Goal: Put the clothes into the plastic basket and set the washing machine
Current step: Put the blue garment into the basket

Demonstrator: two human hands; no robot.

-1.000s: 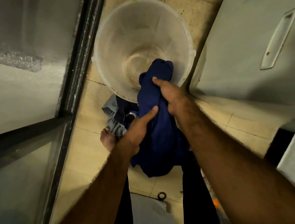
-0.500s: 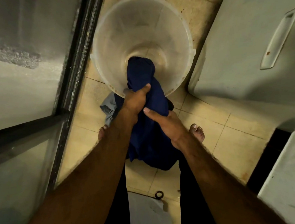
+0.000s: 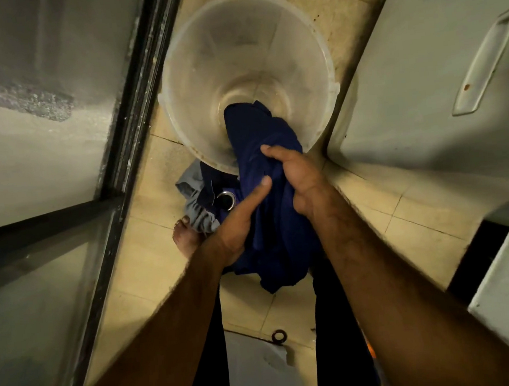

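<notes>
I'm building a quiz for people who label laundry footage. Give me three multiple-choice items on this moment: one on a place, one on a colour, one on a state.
1. The garment's far end is:
A. hanging into the basket
B. on a shelf
C. in a sink

2. The garment is:
A. white
B. dark blue
C. red

3. The right hand:
A. hangs free
B. lies flat on the basket's rim
C. grips the garment

Answers:
1 A: the cloth crosses the near rim and ends low inside the basket.
2 B: the fabric is deep blue all over.
3 C: the fingers curl round a bunch of the fabric.
</notes>
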